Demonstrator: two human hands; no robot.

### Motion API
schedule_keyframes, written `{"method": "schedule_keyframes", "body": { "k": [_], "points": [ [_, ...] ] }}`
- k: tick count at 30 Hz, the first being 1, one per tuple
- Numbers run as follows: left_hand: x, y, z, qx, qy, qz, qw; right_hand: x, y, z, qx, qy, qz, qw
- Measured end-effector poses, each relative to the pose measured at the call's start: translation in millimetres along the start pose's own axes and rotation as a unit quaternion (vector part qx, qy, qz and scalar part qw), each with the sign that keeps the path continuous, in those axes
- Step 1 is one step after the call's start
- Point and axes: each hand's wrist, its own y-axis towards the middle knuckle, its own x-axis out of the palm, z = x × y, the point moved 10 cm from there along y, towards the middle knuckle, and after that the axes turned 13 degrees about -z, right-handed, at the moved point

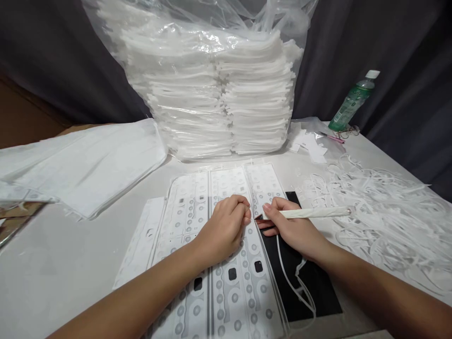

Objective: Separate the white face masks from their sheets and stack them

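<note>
My right hand (287,223) grips a craft knife (314,213) with a white-wrapped handle. Its dark pointed tip is at the right edge of the left hand's fingers, over a lengthwise edge of the white perforated sheet (235,297). That sheet has rows of round holes, grey patterns and small dark square openings. My left hand (229,221) rests on it with curled fingers closed at the same edge; what they pinch, if anything, is hidden. Under my right hand lies a black mat (310,294), and a thin white strip (282,259) loops across it.
A large clear bag of stacked white sheets (219,94) stands at the back. White sheets (116,160) lie left, and a heap of thin white offcuts (381,221) spreads right. A green bottle (353,103), pink pen (334,137) and white scraps (309,143) are at the back right.
</note>
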Motion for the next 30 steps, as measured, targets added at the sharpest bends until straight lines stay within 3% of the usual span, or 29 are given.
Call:
{"method": "schedule_keyframes", "body": {
  "k": [9, 18, 25, 30],
  "points": [
    [0.5, 0, 0, 0.001, 0.002, 0.010, 1.000, 0, 0, 4, 0.008, 0.005, 0.006, 1.000],
    [1.5, -1, 2, 0.005, 0.002, 0.011, 1.000, 4, -5, -3, -0.032, -0.041, 0.018, 0.998],
    [2.0, 0, 2, 0.009, 0.009, 0.013, 1.000, 4, -8, -7, -0.040, -0.152, 0.051, 0.986],
    [6.4, -1, 3, 0.017, 0.033, 0.005, 0.999, 2, -13, -19, -0.062, -0.270, 0.093, 0.956]
  ]
}}
